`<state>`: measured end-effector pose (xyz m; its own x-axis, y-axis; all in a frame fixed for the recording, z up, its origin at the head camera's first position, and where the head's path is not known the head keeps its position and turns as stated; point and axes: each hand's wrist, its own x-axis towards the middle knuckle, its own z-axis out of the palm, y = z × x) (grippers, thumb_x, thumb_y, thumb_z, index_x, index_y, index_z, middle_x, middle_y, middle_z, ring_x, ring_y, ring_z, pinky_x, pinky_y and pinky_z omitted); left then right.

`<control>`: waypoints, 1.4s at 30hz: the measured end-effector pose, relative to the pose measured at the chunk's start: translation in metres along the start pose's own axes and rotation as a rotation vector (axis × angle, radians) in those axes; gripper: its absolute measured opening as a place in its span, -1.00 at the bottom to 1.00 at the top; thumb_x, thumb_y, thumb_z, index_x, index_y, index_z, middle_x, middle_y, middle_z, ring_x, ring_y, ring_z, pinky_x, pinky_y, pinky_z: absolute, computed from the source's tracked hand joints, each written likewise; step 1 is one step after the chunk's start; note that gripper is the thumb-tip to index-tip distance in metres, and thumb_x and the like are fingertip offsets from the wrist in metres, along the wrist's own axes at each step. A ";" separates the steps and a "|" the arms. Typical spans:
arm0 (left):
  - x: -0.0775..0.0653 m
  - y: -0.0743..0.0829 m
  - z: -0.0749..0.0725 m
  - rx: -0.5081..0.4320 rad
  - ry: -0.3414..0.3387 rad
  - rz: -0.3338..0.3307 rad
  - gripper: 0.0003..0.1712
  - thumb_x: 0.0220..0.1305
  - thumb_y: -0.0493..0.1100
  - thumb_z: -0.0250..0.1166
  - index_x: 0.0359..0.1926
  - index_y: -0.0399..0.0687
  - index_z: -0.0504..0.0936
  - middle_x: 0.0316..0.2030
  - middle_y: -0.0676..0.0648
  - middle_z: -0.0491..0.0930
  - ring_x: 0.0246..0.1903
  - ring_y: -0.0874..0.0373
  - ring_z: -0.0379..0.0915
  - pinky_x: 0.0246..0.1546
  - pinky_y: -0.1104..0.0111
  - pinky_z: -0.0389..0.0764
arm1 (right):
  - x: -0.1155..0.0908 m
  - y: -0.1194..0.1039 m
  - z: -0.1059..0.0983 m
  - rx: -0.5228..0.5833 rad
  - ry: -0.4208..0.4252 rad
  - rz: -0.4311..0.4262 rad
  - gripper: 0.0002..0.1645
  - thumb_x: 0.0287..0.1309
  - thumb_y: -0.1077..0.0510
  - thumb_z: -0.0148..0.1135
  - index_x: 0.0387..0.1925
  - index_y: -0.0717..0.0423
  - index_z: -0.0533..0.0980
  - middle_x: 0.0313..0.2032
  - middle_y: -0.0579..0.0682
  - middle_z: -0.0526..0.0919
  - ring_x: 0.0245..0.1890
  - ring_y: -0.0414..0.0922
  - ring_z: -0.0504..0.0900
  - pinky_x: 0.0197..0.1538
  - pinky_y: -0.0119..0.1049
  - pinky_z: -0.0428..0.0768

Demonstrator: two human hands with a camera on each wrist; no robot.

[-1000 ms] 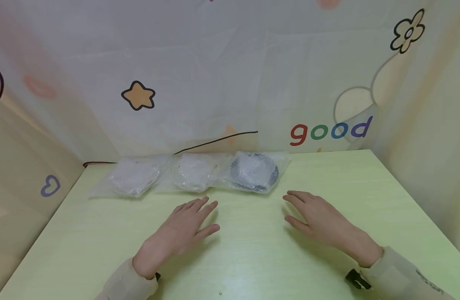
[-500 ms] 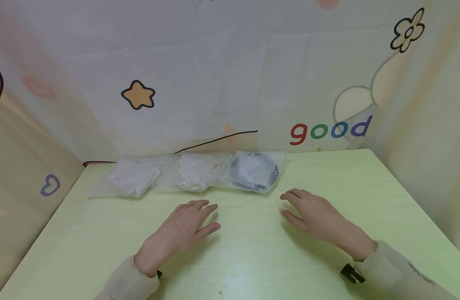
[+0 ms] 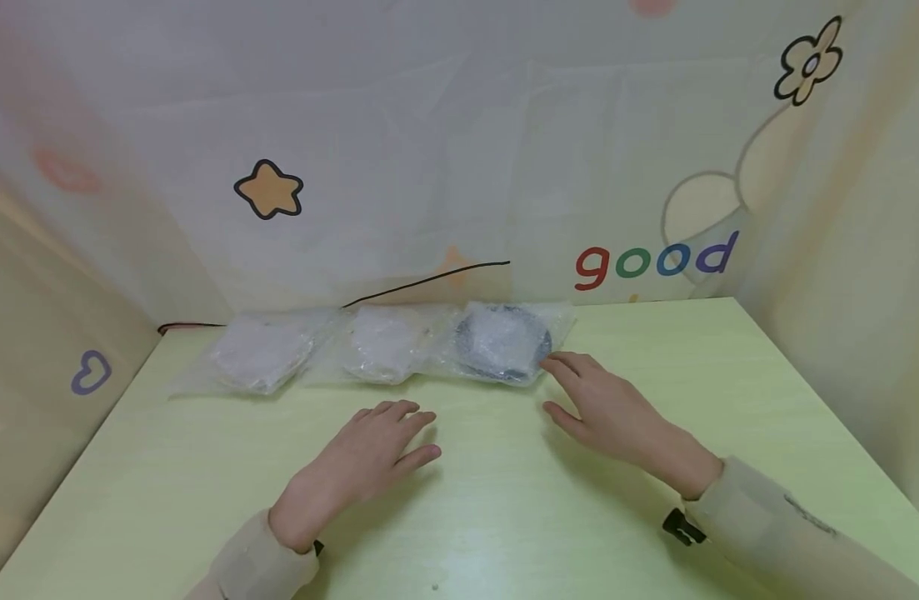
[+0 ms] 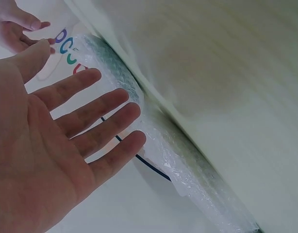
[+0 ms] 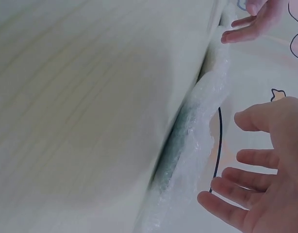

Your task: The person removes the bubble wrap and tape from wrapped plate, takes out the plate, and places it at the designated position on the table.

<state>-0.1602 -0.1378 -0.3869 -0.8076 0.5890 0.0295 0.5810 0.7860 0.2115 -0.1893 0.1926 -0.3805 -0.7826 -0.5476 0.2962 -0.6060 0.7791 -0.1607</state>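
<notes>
Three flat bundles in clear bubble wrap lie in a row at the back of the table. The right-hand bundle [image 3: 504, 342] shows a dark round rim through its wrap; the middle bundle [image 3: 384, 346] and the left-hand bundle [image 3: 260, 354] look whitish. My right hand [image 3: 612, 408] hovers at the near right corner of the dark-rimmed bundle, fingers relaxed, its fingertips overlapping the wrap's edge in the head view. My left hand [image 3: 357, 454] is held in front of the middle bundle with fingers spread, and its bare palm shows in the left wrist view. Neither hand holds anything.
The pale green table [image 3: 459, 517] runs up to a printed curtain [image 3: 399, 167] behind the bundles, with further curtain at both sides. A black buckle [image 3: 684, 527] hangs under the right sleeve [image 3: 774, 517].
My right hand has moved left and forward, up to the dark-rimmed bundle. The left hand stays nearly in place. The bundles have not moved on the table; the head view has shifted slightly.
</notes>
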 end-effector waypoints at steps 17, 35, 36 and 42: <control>0.005 0.002 -0.001 0.018 -0.034 0.000 -0.40 0.57 0.16 0.12 0.36 -0.15 0.53 0.29 -0.23 0.49 0.30 -0.19 0.40 0.21 -0.12 0.46 | 0.027 0.003 0.015 0.064 -0.042 -0.100 -0.20 0.38 0.12 0.30 0.49 0.36 0.24 0.49 0.32 0.22 0.48 0.25 0.22 0.43 0.14 0.28; 0.010 0.005 0.001 0.011 -0.050 0.015 -0.42 0.56 0.14 0.14 0.34 -0.16 0.54 0.27 -0.25 0.50 0.30 -0.20 0.40 0.20 -0.13 0.47 | 0.046 0.003 0.027 0.157 -0.147 0.000 -0.37 0.52 0.05 0.14 0.40 0.38 0.36 0.41 0.32 0.35 0.44 0.22 0.30 0.42 0.11 0.31; 0.010 0.005 0.002 0.013 -0.051 0.017 -0.43 0.56 0.14 0.14 0.34 -0.16 0.54 0.27 -0.25 0.50 0.29 -0.20 0.40 0.20 -0.13 0.48 | 0.047 0.003 0.028 0.157 -0.156 0.006 -0.36 0.52 0.05 0.15 0.41 0.38 0.36 0.40 0.33 0.37 0.42 0.22 0.32 0.42 0.11 0.31; 0.011 0.005 0.002 0.016 -0.054 0.025 -0.42 0.56 0.14 0.13 0.33 -0.16 0.54 0.27 -0.25 0.50 0.29 -0.20 0.40 0.19 -0.11 0.49 | 0.051 0.003 0.033 0.088 -0.150 -0.023 -0.41 0.52 0.10 0.15 0.37 0.43 0.39 0.23 0.31 0.52 0.25 0.19 0.49 0.31 0.05 0.47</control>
<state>-0.1659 -0.1267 -0.3874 -0.7863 0.6175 -0.0178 0.6029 0.7734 0.1960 -0.2362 0.1572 -0.3969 -0.7769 -0.6094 0.1585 -0.6290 0.7397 -0.2391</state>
